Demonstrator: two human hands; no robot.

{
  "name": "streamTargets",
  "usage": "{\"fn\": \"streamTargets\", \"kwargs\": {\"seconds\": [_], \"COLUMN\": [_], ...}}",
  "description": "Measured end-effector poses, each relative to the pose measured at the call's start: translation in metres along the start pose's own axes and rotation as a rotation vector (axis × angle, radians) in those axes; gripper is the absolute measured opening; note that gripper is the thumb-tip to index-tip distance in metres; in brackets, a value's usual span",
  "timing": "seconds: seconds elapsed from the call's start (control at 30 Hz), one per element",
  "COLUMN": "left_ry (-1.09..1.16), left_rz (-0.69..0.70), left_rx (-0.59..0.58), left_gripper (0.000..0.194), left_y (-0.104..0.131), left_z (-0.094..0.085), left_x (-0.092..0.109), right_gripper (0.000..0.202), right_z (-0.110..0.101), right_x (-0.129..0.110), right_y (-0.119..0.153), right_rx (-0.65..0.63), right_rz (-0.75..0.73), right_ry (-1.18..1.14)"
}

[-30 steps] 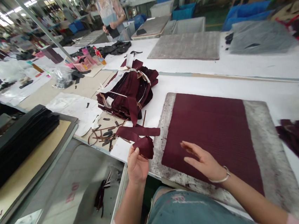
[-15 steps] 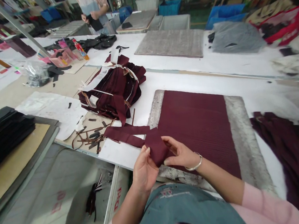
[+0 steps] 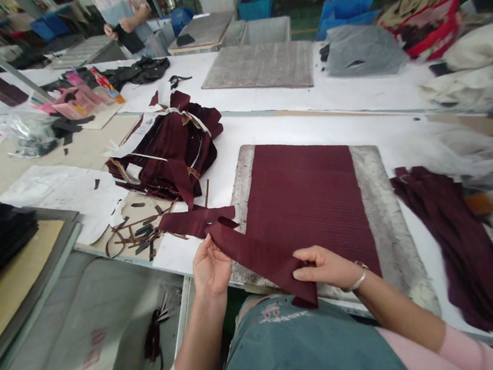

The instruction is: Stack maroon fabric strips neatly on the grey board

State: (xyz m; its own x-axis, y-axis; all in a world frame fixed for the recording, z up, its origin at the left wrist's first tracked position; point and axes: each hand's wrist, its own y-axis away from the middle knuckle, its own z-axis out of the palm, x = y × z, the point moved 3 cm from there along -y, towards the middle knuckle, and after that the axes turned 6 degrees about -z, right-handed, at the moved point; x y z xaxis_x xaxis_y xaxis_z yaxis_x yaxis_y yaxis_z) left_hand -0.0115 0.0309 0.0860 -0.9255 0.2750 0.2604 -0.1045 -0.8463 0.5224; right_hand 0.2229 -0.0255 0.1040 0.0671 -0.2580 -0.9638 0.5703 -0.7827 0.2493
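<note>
A maroon fabric strip [image 3: 257, 254] stretches between my two hands over the table's front edge. My left hand [image 3: 212, 267] pinches its left end between thumb and fingers. Toward the other end, my right hand [image 3: 324, 267] grips the strip, and a short tail hangs below it. Beyond the strip lies a board [image 3: 374, 196] with a gray, stained surface, largely covered by rows of maroon strips [image 3: 304, 197] laid side by side. Another loose maroon strip [image 3: 189, 221] lies left of the board. Behind it sits a tied bundle of maroon pieces [image 3: 173, 151].
Dark scraps [image 3: 144, 230] litter the table's left front. A black stack [image 3: 3, 237] lies at far left, and more maroon strips [image 3: 447, 235] lie at right. Across the table are a gray board [image 3: 259, 67] and a pink basket [image 3: 77, 102]. A person [image 3: 123, 16] stands beyond, holding something black.
My hands have moved apart, the right one to the right. The maroon piece, bunched between them before, is now drawn out lengthwise. The whole view has shifted slightly.
</note>
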Motion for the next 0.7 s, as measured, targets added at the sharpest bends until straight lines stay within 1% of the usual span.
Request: {"fn": "streamTargets", "kwargs": {"seconds": [0.1,0.13,0.2,0.3,0.37,0.47,0.53,0.6,0.7], "left_ry": [-0.008,-0.021,-0.059,-0.138,-0.213,-0.355,-0.453,-0.537,-0.631], "left_rz": [-0.055,-0.072,-0.092,-0.048,-0.016,-0.034,-0.107,-0.190,-0.249], "left_rx": [-0.083,-0.075,-0.008,0.049,0.068,0.151,0.187,0.190,0.182], "left_gripper": [0.030,0.030,0.026,0.025,0.026,0.033,0.038,0.038,0.035], "left_y": [0.001,0.000,-0.005,-0.018,-0.027,-0.034,-0.032,-0.027,-0.021], "left_z": [0.000,-0.001,-0.008,-0.026,-0.045,-0.087,-0.115,-0.138,-0.161], "left_x": [-0.004,-0.006,-0.011,-0.017,-0.023,-0.037,-0.049,-0.061,-0.074], "right_gripper": [0.034,0.036,0.038,0.035,0.037,0.040,0.044,0.048,0.049], "right_z": [-0.011,-0.015,-0.024,-0.042,-0.057,-0.076,-0.085,-0.089,-0.091], "right_x": [0.009,0.012,0.021,0.044,0.065,0.104,0.131,0.157,0.186], "right_y": [0.013,0.018,0.028,0.052,0.075,0.117,0.146,0.172,0.199], "right_rx": [0.079,0.094,0.089,0.052,0.047,0.105,0.204,0.336,0.541], "right_rz": [0.050,0.067,0.120,0.244,0.323,0.413,0.471,0.528,0.573], "right_ry": [0.073,0.102,0.119,0.021,-0.049,-0.111,-0.170,-0.239,-0.289]}}
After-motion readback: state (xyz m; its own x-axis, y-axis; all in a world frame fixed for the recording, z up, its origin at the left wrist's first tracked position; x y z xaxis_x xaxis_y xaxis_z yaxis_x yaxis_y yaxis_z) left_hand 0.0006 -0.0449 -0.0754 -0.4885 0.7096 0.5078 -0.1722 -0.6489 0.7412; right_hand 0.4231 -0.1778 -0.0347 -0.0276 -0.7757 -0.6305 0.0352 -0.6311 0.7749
